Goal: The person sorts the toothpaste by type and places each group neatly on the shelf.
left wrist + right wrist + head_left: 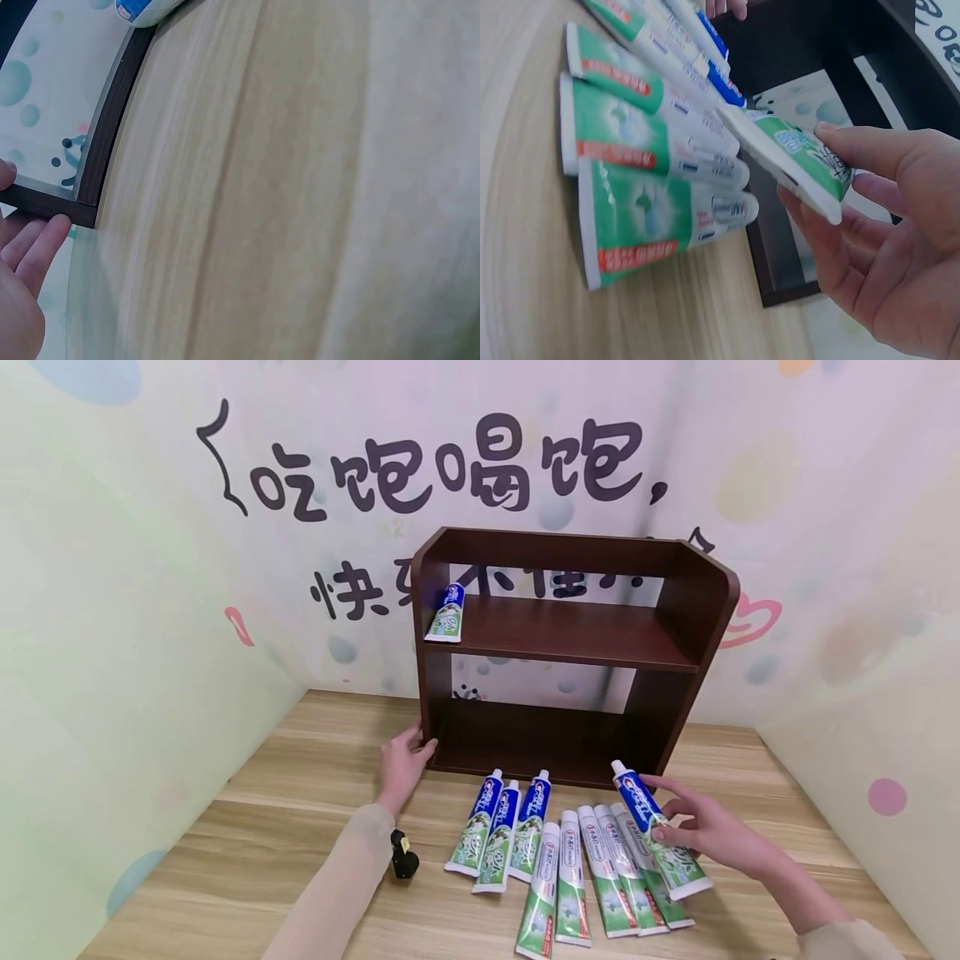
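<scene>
My right hand (701, 831) holds a blue-and-green toothpaste tube (652, 822) between thumb and fingers, tilted above the white-and-green tubes. In the right wrist view the held tube (799, 154) shows its flat crimped end. At the lower left corner of the dark brown two-tier shelf (570, 639), my left hand (403, 764) grips the side panel; the left wrist view has the thumb on one face and the fingers (45, 251) on the other. Another blue-and-green tube (448, 614) stands on the upper tier at its left end, leaning back.
Three blue-and-green tubes (480, 827) lie on the wooden table (247, 835) before the shelf. Several white-and-green tubes (573, 877) lie right of them, some overlapping. A small black object (403, 860) sits by the left forearm. Printed walls (847, 635) enclose the table.
</scene>
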The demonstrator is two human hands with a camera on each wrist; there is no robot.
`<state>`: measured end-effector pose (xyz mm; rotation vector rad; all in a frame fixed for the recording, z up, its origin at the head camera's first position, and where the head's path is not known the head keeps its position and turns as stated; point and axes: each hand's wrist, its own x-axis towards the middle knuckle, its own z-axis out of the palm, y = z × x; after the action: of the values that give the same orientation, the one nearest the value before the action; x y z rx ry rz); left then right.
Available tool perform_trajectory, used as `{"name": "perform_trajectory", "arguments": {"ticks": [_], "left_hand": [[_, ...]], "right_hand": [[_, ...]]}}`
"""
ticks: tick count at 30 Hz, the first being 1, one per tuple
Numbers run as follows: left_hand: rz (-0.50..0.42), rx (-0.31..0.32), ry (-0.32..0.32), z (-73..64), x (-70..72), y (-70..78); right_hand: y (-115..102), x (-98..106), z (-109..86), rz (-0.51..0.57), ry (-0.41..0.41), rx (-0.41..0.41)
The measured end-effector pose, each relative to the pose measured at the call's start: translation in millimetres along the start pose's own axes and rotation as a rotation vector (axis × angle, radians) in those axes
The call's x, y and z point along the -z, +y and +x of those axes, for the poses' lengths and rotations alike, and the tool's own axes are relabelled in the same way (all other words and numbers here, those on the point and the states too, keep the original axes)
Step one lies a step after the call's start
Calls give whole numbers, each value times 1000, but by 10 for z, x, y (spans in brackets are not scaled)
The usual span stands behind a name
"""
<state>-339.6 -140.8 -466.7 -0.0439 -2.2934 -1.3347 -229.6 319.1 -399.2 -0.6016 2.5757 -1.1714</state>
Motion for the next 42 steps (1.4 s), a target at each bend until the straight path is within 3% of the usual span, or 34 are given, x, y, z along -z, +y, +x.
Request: {"name": "perform_trajectory", "arguments": {"ticks": [14, 25, 32, 42], "left_hand": [[-12, 21, -24, 5, 9, 20], [-9, 33, -26, 3, 7, 20], [-5, 27, -21, 5, 2, 24], [-12, 15, -19, 10, -1, 22]], "right_hand": [[-409, -28, 95, 126, 3, 70], [-701, -49, 204, 142, 15, 112], [-858, -49, 309, 142, 74, 122], [-1173, -12, 460, 112, 128, 237]]}}
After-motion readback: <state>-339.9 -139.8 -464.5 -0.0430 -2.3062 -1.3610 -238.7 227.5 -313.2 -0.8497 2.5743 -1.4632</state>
